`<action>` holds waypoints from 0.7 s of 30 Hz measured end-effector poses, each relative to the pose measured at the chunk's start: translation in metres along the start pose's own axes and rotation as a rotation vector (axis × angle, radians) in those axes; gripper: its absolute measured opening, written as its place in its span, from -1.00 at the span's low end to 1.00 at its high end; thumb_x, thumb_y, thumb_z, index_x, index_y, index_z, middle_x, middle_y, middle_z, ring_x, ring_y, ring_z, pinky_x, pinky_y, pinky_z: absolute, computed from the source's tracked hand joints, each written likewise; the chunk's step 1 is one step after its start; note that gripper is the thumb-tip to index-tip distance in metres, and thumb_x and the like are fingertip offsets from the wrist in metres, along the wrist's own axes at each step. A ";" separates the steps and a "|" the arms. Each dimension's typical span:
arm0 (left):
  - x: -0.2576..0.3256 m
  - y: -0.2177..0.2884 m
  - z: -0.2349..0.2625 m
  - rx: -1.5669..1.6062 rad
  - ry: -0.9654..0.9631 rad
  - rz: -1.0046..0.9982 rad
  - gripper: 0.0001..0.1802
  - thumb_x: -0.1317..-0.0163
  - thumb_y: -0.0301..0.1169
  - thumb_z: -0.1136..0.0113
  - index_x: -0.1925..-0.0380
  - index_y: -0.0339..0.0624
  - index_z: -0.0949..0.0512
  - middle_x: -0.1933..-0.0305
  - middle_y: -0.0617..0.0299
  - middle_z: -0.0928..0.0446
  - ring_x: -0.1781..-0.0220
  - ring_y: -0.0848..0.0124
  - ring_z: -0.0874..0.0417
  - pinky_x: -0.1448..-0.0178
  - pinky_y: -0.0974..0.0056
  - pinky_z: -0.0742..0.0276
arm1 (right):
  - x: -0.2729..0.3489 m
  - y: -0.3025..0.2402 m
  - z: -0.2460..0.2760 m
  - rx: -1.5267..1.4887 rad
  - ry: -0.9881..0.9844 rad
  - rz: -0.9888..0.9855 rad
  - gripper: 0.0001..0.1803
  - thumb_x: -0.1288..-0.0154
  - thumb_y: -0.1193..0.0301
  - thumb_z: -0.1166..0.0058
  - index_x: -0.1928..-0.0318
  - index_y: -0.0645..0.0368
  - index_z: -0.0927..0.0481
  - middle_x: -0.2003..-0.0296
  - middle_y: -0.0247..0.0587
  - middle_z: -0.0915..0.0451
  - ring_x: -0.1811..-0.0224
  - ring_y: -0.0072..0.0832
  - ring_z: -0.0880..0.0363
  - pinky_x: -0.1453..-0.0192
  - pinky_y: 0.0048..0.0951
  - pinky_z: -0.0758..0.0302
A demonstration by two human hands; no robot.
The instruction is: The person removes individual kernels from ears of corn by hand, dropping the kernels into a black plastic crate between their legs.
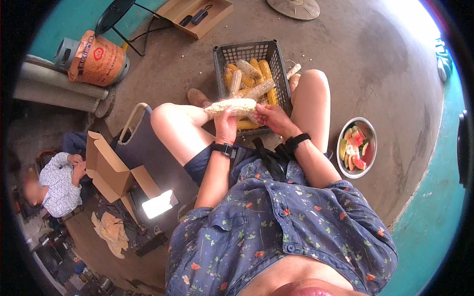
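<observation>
A pale, whitish corn cob (233,105) lies crosswise above the near part of a black plastic crate (283,85). My left hand (225,124) is wrapped round it from below, with the thumb up against its side. At the cob's right end, the fingers of my right hand (272,118) are closed on the tip. Inside the crate sit several yellow corn cobs (266,74) and some paler ones (260,90), piled at different angles. The crate stands between my knees.
To my right stands a metal bowl (353,174) of watermelon pieces. Beside my left leg are a dark chair (160,135), an open cardboard box (108,170) and a bright white rectangular thing (158,204). Another person (61,180) sits far left, near a gas cylinder (101,59).
</observation>
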State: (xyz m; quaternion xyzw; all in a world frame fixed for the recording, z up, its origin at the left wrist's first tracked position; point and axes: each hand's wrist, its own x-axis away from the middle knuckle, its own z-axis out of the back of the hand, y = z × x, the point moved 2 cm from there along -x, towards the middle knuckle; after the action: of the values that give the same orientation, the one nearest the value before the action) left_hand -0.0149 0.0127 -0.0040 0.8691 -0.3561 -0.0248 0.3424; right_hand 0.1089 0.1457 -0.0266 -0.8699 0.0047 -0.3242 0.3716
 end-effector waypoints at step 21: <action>-0.001 0.006 -0.002 -0.070 -0.016 -0.014 -0.59 -0.17 -0.58 -0.22 -0.04 -0.23 -0.39 -0.03 0.05 -0.54 -0.12 0.24 -0.56 -0.29 0.14 -0.46 | 0.005 -0.022 -0.018 0.378 0.150 0.182 -0.77 -0.27 0.30 -0.17 0.32 0.25 -0.60 0.45 -0.36 -0.60 0.42 -0.63 -0.53 0.35 -0.57 -0.44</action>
State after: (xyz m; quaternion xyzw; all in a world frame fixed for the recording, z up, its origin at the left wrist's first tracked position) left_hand -0.0189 0.0116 0.0013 0.8589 -0.3516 -0.0464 0.3695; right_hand 0.0974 0.1489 -0.0007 -0.7543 0.0501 -0.3480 0.5545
